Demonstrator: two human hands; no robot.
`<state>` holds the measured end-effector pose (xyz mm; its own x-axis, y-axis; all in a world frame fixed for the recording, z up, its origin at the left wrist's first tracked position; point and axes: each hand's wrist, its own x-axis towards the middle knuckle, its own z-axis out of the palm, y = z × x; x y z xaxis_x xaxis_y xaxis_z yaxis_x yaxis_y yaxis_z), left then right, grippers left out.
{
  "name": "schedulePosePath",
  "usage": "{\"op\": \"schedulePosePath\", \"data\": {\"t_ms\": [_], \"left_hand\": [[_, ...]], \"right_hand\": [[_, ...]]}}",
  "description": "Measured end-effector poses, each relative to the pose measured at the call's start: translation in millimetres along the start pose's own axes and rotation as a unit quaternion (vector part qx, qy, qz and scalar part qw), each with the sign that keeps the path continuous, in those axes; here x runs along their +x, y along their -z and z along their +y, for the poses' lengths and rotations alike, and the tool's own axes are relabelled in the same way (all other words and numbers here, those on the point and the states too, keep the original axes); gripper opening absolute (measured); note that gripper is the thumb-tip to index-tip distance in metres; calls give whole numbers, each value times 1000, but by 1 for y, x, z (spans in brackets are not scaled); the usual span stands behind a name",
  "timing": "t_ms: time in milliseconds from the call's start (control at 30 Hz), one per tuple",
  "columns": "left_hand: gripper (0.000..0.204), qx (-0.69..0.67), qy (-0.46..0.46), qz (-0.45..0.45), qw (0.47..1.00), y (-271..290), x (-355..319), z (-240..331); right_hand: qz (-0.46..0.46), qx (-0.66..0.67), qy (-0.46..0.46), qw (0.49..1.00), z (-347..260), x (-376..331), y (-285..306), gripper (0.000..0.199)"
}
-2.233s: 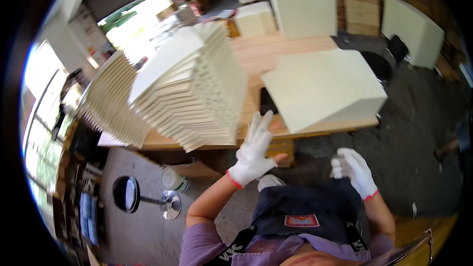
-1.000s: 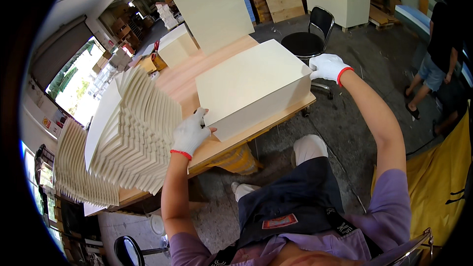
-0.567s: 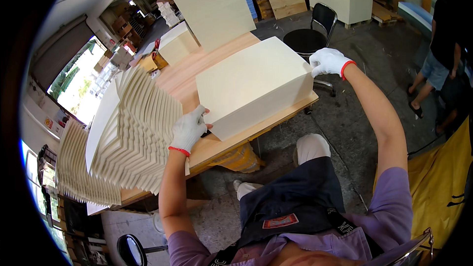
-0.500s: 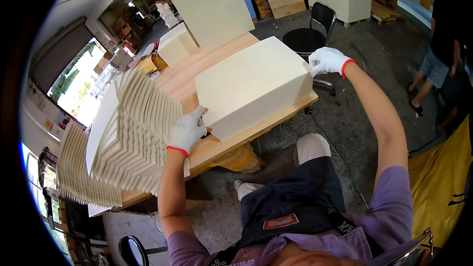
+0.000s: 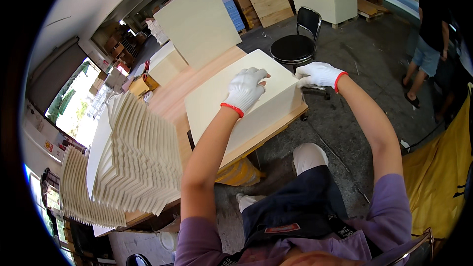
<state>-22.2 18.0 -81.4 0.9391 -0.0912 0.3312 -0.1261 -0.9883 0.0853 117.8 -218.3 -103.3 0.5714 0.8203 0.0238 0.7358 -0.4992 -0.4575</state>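
Since half a second ago, the left hand point(image 5: 246, 88) is lying flat, fingers spread, on top of the cream sheet stack point(image 5: 241, 101), having left its near edge. The right hand point(image 5: 318, 74) is curling loosely around the stack's far right corner, just before the black chair point(image 5: 294, 47).

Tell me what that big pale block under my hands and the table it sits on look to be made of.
The block looks like foam or a tight stack of foam sheets: matte cream, with faint layer lines on its side, though I cannot be sure. The table looks like wood or wood-grain laminate: warm tan with streaks. Left hand rests on top of the block, right hand at its far corner, both in white knit gloves.
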Motion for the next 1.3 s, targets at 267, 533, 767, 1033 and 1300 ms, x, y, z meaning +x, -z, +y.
{"op": "schedulePosePath", "data": {"t_ms": [267, 533, 767, 1033, 1300], "left_hand": [[20, -53, 41, -60, 996, -20, 22, 2], [20, -187, 66, -62, 978, -27, 18, -11], [23, -152, 17, -1, 988, -35, 12, -4], [28, -346, 70, -6, 936, -45, 6, -11], [41, -310, 41, 5, 950, -43, 7, -9]], "right_hand": [[1, 52, 25, 998, 13, -2, -6, 44], [245, -161, 11, 956, -10, 16, -42, 57], [248, -36, 49, 967, -34, 35, -29, 55], [310, 299, -57, 901, -45, 33, -59, 56], [405, 265, -20, 875, -35, 36, -73, 50]]}}
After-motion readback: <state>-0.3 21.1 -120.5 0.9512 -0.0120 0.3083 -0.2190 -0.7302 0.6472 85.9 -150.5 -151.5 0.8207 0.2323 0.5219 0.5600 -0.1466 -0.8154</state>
